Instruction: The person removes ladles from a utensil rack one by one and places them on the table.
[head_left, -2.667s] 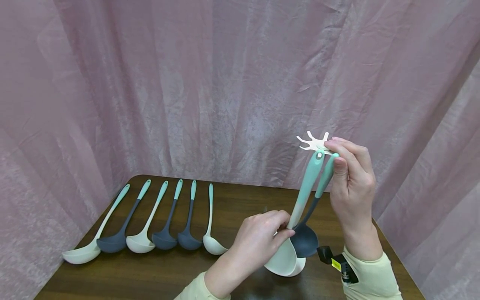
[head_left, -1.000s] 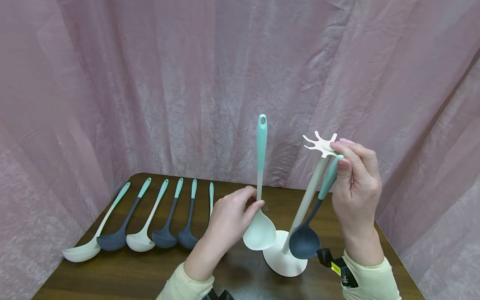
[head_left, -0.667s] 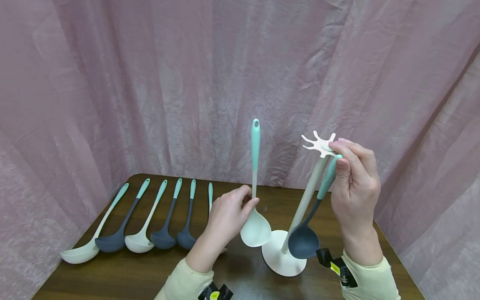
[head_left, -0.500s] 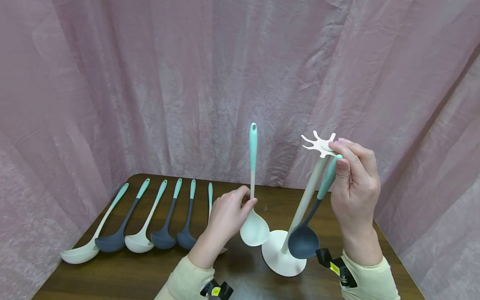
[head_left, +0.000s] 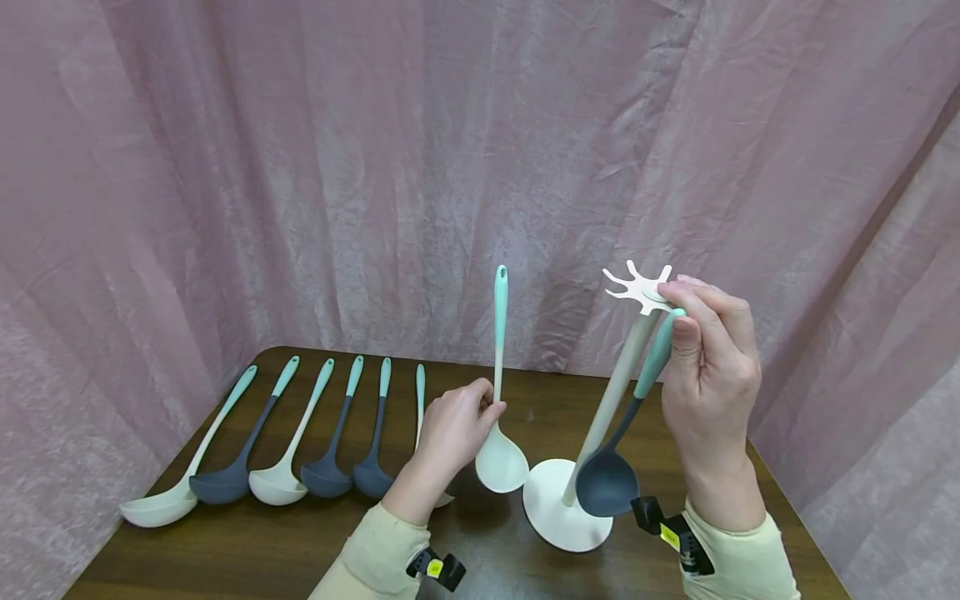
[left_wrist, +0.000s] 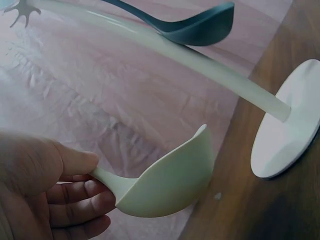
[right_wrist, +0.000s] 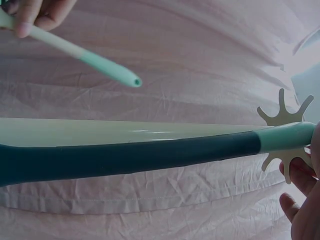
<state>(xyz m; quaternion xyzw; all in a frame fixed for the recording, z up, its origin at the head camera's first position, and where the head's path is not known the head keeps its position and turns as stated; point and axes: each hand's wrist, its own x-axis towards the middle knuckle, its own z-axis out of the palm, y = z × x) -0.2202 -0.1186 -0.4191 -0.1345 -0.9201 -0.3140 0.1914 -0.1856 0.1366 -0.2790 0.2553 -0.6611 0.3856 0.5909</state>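
My left hand [head_left: 459, 427] pinches a white ladle [head_left: 501, 461] low on its handle. The ladle is upright, its mint handle end up, left of a white utensil stand [head_left: 617, 400]. In the left wrist view, the thumb and fingers grip the neck just above the bowl [left_wrist: 167, 182]. My right hand [head_left: 708, 358] holds the stand's hooked top [head_left: 637, 287], fingertips on it and the thumb below. A dark grey ladle [head_left: 609, 482] hangs at the hooks by its mint handle, whose end lies by the right thumb. The right wrist view shows the stand's hooks [right_wrist: 282, 117] beside that handle.
Several white and dark grey ladles, such as a white one [head_left: 279, 485] and a grey one [head_left: 327, 477], lie in a row on the wooden table [head_left: 247, 554]. The stand's round base [head_left: 551, 521] rests at the right. A pink curtain [head_left: 360, 175] hangs behind.
The white ladle was at the stand's hooks; my left hand has taken it off, moved it left and lowered it. My right hand has stayed at the stand's top with the grey ladle.
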